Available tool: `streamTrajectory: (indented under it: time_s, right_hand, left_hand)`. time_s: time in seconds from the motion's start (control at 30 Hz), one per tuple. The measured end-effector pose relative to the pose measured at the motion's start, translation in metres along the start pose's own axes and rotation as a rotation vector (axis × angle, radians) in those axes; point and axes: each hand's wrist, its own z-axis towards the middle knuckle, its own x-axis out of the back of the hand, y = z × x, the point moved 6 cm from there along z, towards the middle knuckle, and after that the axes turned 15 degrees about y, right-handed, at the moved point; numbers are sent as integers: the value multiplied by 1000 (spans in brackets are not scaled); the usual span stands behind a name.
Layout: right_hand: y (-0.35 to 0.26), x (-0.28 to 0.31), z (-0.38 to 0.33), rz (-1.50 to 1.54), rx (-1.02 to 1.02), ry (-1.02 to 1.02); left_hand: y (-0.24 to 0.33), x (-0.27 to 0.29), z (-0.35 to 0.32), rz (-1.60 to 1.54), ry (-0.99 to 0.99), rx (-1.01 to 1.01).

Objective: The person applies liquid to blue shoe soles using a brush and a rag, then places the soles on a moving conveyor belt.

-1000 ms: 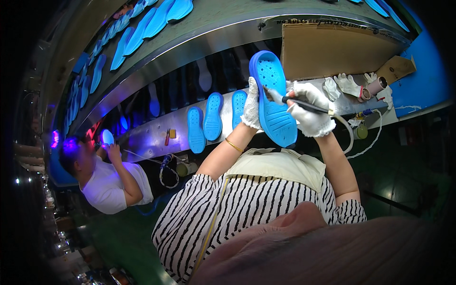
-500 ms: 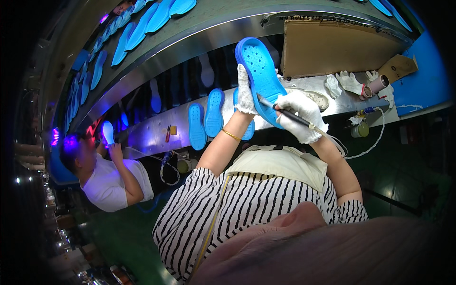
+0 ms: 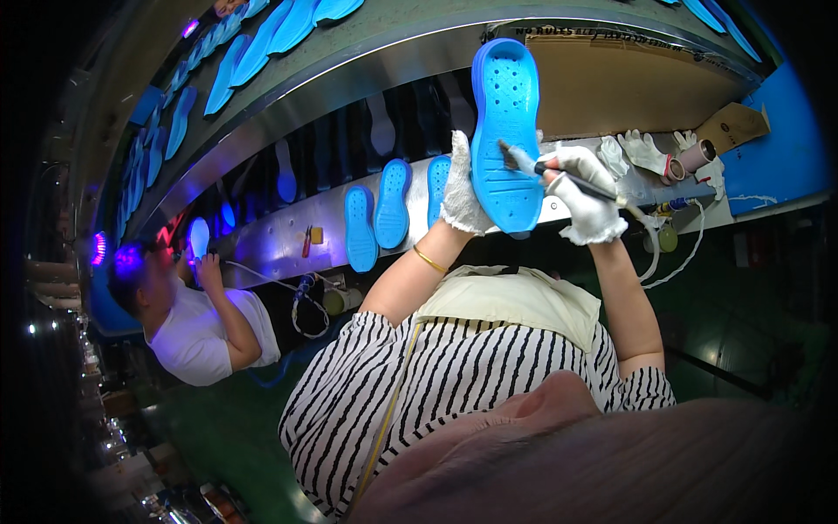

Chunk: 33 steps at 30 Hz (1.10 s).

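Observation:
A blue shoe sole [image 3: 506, 113] stands nearly upright before me, its holed and ribbed inner face toward me. My left hand [image 3: 463, 194], in a white knitted glove, grips it along the left edge near the lower end. In my gloved right hand [image 3: 583, 194] is a brush [image 3: 569, 178] with a dark handle and a hose at its rear. Its bristles are on or very close to the middle of the sole's inner face. More blue soles [image 3: 360, 229] lie on the metal bench left of my left hand.
A conveyor [image 3: 375, 48] carrying several blue soles curves along the back. White gloves [image 3: 644, 155], a tube roll [image 3: 696, 155] and cardboard [image 3: 602, 87] are at the right. A co-worker [image 3: 214, 332] at the left holds another sole. Pliers [image 3: 306, 242] lie on the bench [image 3: 284, 240].
The held sole has moved right and turned more upright. My right hand has moved right and the brush tip now lies higher, mid-sole.

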Motion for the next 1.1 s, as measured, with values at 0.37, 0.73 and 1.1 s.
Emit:
streamTrajectory:
  time_s: [0.37,0.73,1.1]
  right_hand:
    - [10,-14,-19,-43,-74,-24]
    - [-2,-21,-11,-18,70,-154]
    - [3,-25,-20,-17,-47,-332]
  left_hand:
    - [31,-8,8,55,-17,-238]
    - [42,-20,10,48,-70,-185]
    - [47,-17,14,59,-115,35]
